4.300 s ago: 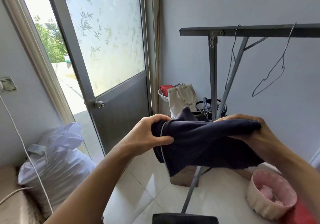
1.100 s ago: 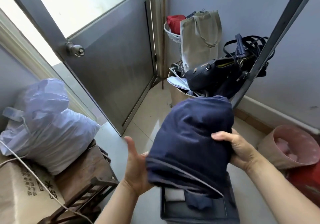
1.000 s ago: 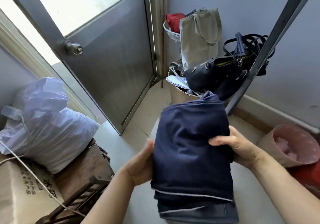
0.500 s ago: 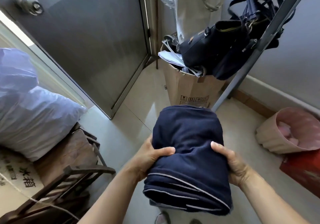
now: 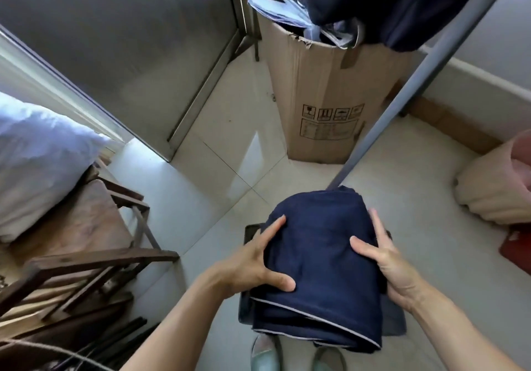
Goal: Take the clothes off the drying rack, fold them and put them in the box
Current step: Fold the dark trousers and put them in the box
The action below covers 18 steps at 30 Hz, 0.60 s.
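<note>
A folded navy garment (image 5: 321,258) with pale piping along its near edges is held low over a dark grey box (image 5: 249,231) on the floor, covering most of it. My left hand (image 5: 253,264) grips the bundle's left side, thumb lying across the top. On the right side my right hand (image 5: 385,258) holds it the same way, thumb on top and fingers along the edge. The box's inside is hidden by the garment. A slanted grey leg of the drying rack (image 5: 402,106) runs down behind the bundle.
A tall cardboard box (image 5: 324,97) stuffed with dark bags stands ahead by the metal door (image 5: 115,40). Folded wooden furniture (image 5: 86,255) and a white sack (image 5: 37,155) crowd the left. A pink basket (image 5: 494,186) sits at right. My shoes (image 5: 265,353) stand just before the box.
I have bent down and lowered the folded garment from chest height to just over the dark box. Both hands have stayed on its sides.
</note>
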Tool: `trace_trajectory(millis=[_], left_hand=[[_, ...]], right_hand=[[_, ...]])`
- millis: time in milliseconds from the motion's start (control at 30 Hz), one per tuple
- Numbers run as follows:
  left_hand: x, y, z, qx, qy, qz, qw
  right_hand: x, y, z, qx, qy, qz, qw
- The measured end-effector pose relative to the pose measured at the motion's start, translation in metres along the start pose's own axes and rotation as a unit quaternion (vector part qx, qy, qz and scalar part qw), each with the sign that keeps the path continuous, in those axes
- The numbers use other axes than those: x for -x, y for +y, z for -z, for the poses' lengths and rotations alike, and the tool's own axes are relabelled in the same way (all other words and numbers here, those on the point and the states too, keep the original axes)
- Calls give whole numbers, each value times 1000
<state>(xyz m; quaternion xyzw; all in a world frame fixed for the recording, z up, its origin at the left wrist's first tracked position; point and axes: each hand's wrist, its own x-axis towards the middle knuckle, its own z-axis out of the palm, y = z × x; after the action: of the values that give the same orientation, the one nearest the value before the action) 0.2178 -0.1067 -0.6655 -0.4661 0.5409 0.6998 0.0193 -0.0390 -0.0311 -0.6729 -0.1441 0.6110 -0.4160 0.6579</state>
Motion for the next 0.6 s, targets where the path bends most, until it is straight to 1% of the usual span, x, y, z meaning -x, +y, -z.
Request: trace_trajectory(millis=[100,167,267,367,467,600], left_hand=[[-21,-24,-14,14,-8,41,999],[-34,-42,-29,23,-20,64,997],[-51,-68,-55,74,-54,111,990],[-70,-96,-81,106,-79,147,980],[-91,-124,-104,93,-90,172,977],[-120,-148,-121,60,-88,183,977]], right_hand=[[-13,25,17,11,-27,23,999],[-20,44,33,6,-28,8,1000],[-22,76,60,-10,-14,-61,998],[-21,110,89,-5,-22,-135,991],[-24,139,113,-20,-13,-180,983],[-46,174,137,-19,21,-215,976]])
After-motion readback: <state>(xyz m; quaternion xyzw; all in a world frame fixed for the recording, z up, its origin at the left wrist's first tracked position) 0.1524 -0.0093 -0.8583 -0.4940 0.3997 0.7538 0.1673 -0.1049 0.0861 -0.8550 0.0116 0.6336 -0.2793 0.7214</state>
